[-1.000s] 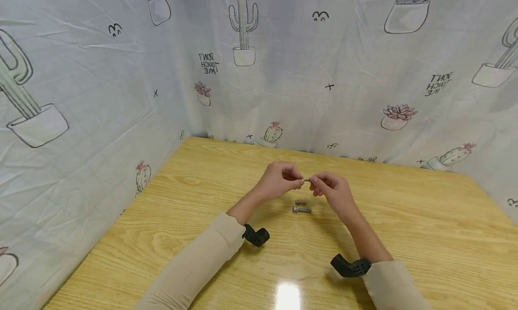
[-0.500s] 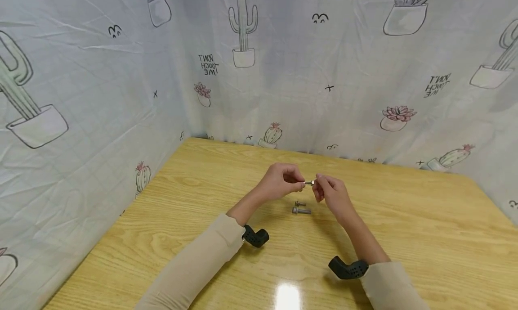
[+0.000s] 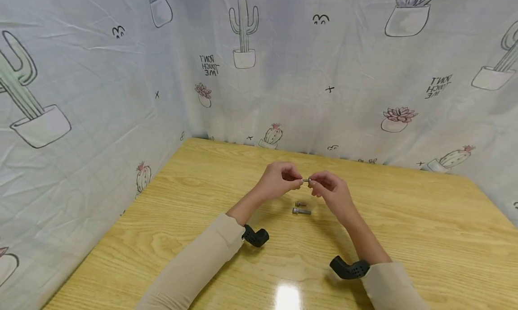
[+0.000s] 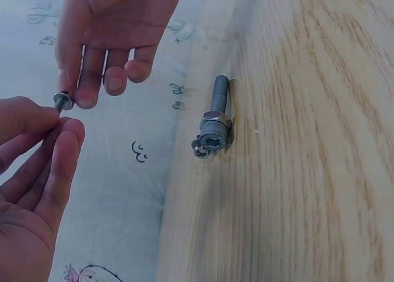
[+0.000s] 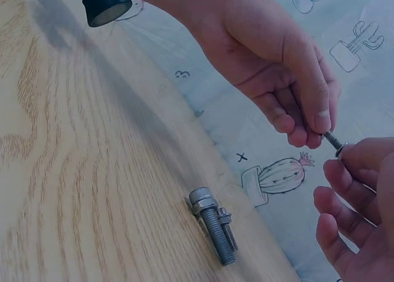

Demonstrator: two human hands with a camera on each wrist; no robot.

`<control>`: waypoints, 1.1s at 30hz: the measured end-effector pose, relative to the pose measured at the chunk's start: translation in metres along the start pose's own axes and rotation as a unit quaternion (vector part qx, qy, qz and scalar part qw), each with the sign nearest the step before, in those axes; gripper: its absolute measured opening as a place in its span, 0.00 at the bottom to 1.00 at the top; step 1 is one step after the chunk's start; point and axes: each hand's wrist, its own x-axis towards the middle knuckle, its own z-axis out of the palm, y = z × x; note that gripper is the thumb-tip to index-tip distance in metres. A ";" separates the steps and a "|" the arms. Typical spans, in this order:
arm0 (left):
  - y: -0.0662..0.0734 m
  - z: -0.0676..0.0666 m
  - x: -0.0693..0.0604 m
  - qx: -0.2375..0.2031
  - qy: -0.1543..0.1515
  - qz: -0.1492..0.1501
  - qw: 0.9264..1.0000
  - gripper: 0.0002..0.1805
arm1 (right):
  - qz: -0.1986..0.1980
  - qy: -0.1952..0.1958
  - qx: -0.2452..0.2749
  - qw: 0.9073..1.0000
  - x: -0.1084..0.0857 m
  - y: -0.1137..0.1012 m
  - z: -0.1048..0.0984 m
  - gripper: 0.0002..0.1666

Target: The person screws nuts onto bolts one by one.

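My left hand (image 3: 279,180) pinches the left end of a small metal bolt (image 4: 59,106) between thumb and fingers. The bolt lies roughly level above the table. At its right end is a wider round part, head or nut, I cannot tell which. My right hand (image 3: 332,190) holds that end with thumb and forefinger, its other fingers loosely bent. Below the hands lie a larger socket-head bolt (image 3: 301,211), a nut threaded up against its head, and a smaller bolt (image 3: 300,204) beside it.
The hands are over a wood-grain table (image 3: 210,184). A pale cloth (image 3: 291,76) printed with cacti hangs along its back and left edges. Black camera mounts (image 3: 256,236) sit on both wrists.
My right hand slid a little right, baring the bolt's wider end, then came back onto it. The left hand barely moved. Both bolts on the table stayed put.
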 end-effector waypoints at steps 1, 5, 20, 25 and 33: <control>0.000 0.000 0.000 0.002 -0.002 0.001 1.000 0.03 | 0.003 0.001 -0.002 1.000 0.000 0.000 0.000 0.16; -0.001 0.000 0.000 0.010 -0.011 0.009 1.000 0.03 | 0.012 0.002 0.000 1.000 -0.001 0.000 0.002 0.18; -0.001 0.001 0.000 0.025 -0.008 0.016 1.000 0.03 | 0.034 0.004 -0.013 0.999 0.000 0.001 0.005 0.24; -0.004 0.000 0.000 0.012 0.012 0.003 1.000 0.02 | -0.015 -0.004 -0.014 1.000 -0.002 0.002 0.004 0.15; -0.004 0.000 0.000 0.011 0.004 0.009 1.000 0.02 | -0.008 0.002 -0.028 1.000 -0.001 0.002 0.003 0.13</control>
